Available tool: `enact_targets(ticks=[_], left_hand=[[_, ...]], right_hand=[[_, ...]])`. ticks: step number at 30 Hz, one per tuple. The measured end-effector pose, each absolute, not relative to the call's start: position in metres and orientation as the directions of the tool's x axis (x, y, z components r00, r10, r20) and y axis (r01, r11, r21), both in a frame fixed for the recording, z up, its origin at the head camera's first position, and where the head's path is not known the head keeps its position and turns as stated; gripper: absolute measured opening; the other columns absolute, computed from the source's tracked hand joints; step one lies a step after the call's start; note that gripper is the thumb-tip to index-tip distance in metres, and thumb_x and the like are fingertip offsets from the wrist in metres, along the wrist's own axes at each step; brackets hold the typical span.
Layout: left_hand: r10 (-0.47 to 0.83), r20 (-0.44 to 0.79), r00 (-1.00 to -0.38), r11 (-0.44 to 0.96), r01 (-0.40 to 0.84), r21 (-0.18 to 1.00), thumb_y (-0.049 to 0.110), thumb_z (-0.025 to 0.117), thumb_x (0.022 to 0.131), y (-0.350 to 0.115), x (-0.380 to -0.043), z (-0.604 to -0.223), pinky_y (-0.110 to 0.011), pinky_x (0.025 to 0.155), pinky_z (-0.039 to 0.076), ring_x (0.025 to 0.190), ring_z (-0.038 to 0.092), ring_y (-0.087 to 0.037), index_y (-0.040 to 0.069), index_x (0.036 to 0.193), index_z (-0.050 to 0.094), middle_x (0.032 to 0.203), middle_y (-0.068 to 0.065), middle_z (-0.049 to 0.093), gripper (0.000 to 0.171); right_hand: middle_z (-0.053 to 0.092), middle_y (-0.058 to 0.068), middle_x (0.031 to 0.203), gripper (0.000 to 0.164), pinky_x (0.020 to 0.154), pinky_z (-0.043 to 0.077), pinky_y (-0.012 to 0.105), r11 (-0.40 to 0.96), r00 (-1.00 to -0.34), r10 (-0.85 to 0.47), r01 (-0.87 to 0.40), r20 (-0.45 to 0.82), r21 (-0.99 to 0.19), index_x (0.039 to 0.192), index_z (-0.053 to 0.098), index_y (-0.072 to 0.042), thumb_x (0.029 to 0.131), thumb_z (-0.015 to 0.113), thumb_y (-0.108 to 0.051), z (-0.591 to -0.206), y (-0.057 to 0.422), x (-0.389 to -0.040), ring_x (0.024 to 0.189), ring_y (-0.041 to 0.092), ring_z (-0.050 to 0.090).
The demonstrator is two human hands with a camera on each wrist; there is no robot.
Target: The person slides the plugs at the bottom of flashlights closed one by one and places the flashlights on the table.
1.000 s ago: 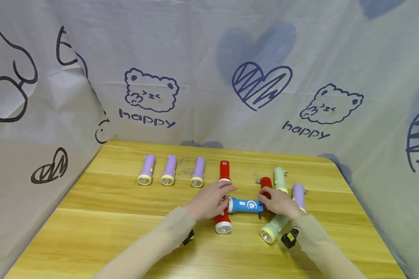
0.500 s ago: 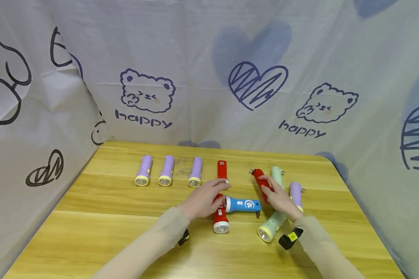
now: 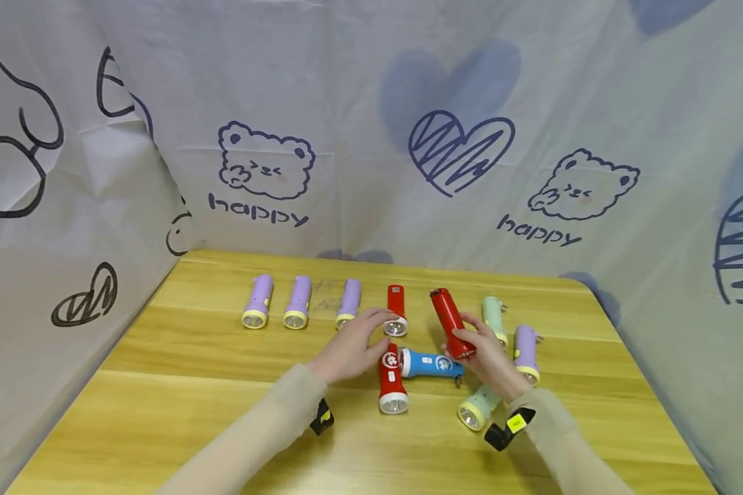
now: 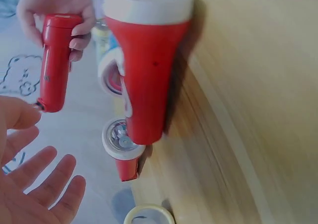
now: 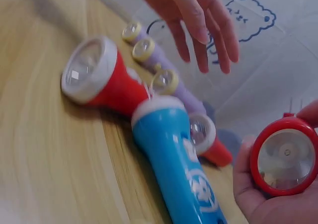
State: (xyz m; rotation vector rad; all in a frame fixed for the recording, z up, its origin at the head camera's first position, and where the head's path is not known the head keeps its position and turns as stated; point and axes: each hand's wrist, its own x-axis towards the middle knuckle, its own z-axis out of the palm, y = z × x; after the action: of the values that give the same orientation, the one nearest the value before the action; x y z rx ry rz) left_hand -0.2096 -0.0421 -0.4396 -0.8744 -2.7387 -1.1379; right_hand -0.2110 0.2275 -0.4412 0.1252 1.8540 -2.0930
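Observation:
My right hand [image 3: 486,357] grips an all-red flashlight [image 3: 448,317], raised above the table and tilted, its tail end pointing away. In the right wrist view the round lens of this flashlight [image 5: 286,157] faces the camera, with fingers wrapped about its head. My left hand [image 3: 351,347] hovers with fingers spread and holds nothing. Beneath and beside it lies a red flashlight with a white head [image 3: 393,381]. A second white-headed red flashlight [image 3: 396,300] lies just beyond its fingertips. Between the hands a blue flashlight [image 3: 432,364] lies sideways, its head against the nearer red one.
Several purple flashlights [image 3: 300,299] stand in a row at the back left, one partly behind the left hand. Near the right forearm lie green flashlights [image 3: 494,316] and another purple flashlight [image 3: 525,350]. A printed cloth [image 3: 359,137] hangs behind the wooden table [image 3: 223,385].
My right hand has picked up the all-red flashlight from beside the green ones and moved it left, turning it. My left hand has drawn slightly left, uncovering the nearer white-headed red flashlight.

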Motion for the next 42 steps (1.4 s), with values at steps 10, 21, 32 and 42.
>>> enact_targets(ticks=[10, 21, 32, 42], left_hand=[[0.309, 0.216, -0.926, 0.303, 0.311, 0.901, 0.006, 0.055, 0.1, -0.05, -0.216, -0.432, -0.05, 0.107, 0.051, 0.124, 0.06, -0.038, 0.003, 0.142, 0.053, 0.142, -0.019, 0.057, 0.043], [0.248, 0.002, -0.969, -0.036, -0.007, 0.999, 0.014, 0.044, 0.106, -0.044, -0.22, -0.412, -0.046, 0.114, 0.047, 0.131, 0.055, -0.038, 0.001, 0.147, 0.046, 0.144, -0.024, 0.054, 0.043], [0.365, -0.049, -0.93, -0.131, -0.103, 0.986, 0.026, 0.032, 0.11, -0.033, -0.222, -0.406, -0.047, 0.122, 0.037, 0.14, 0.049, -0.034, 0.001, 0.151, 0.042, 0.154, -0.019, 0.048, 0.049], [0.387, -0.083, -0.918, -0.137, -0.146, 0.98, 0.028, 0.038, 0.109, -0.028, -0.215, -0.402, -0.041, 0.12, 0.039, 0.125, 0.057, -0.018, 0.003, 0.144, 0.054, 0.148, -0.015, 0.055, 0.046]], right_hand=[[0.052, 0.003, 0.112, 0.051, 0.086, 0.053, 0.025, -0.258, -0.937, -0.25, 0.307, -0.244, -0.916, 0.149, 0.026, -0.003, 0.102, 0.043, -0.013, -0.433, 0.215, -0.206, 0.092, 0.016, 0.057], [0.063, -0.002, 0.08, 0.04, 0.064, 0.057, 0.02, -0.087, -0.989, -0.118, 0.101, -0.091, -0.991, 0.128, 0.045, 0.0, 0.109, 0.042, -0.034, -0.436, 0.19, -0.203, 0.07, 0.009, 0.062], [0.067, 0.019, 0.089, 0.026, 0.06, 0.057, 0.024, 0.376, -0.943, -0.189, -0.327, 0.274, -0.867, 0.123, 0.06, -0.006, 0.102, 0.059, -0.021, -0.45, 0.182, -0.192, 0.069, 0.018, 0.066], [0.07, 0.008, 0.09, 0.026, 0.061, 0.053, 0.023, 0.5, -0.93, -0.233, -0.366, 0.285, -0.785, 0.118, 0.064, -0.011, 0.1, 0.063, -0.031, -0.447, 0.182, -0.19, 0.07, 0.01, 0.061]])
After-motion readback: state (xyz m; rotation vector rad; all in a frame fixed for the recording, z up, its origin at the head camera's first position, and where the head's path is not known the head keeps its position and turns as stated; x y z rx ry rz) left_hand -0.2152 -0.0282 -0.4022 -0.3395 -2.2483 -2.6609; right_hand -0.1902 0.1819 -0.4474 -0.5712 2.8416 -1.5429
